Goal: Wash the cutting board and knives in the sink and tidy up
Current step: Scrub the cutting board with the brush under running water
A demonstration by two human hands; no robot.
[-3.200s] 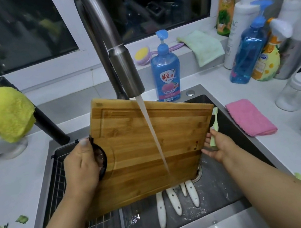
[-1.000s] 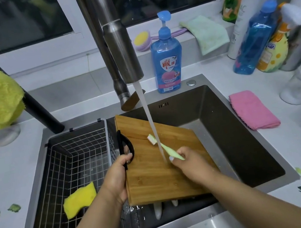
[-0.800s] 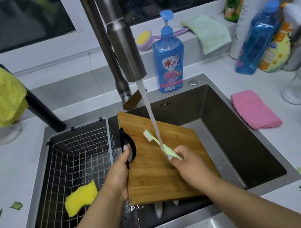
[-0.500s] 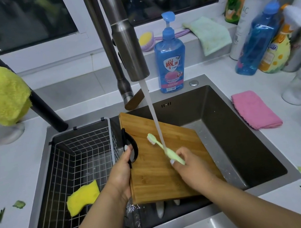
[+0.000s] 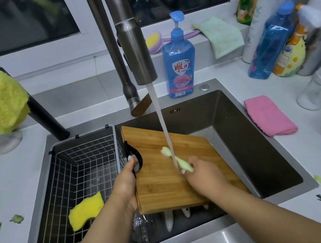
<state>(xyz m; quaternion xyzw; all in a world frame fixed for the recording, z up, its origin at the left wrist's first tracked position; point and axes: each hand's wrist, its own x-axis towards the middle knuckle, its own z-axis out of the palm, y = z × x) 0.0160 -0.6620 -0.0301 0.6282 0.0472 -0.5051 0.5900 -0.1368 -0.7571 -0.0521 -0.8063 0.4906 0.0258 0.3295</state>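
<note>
While water from the faucet [image 5: 134, 42] streams onto it, the cutting board [image 5: 164, 182] sits tilted over the sink [image 5: 240, 141], held between both hands. At its left edge the left hand [image 5: 126, 184] grips the board by the black handle ring [image 5: 137, 157], fingers curled round it. On the board's face, the right hand [image 5: 201, 172] pinches a pale green brush [image 5: 176, 159] (toothbrush-like), its head pressed to the wood just beyond the fingertips, under the stream. Below both wrists, white knife handles [image 5: 169, 220] poke out from under the board's near edge. Left of the left hand, a yellow sponge [image 5: 85, 211] lies in the wire basket [image 5: 76, 174]. Right of the right hand, a pink cloth [image 5: 268, 115] lies on the counter; beyond the hands stands a blue soap bottle [image 5: 179, 65].
</note>
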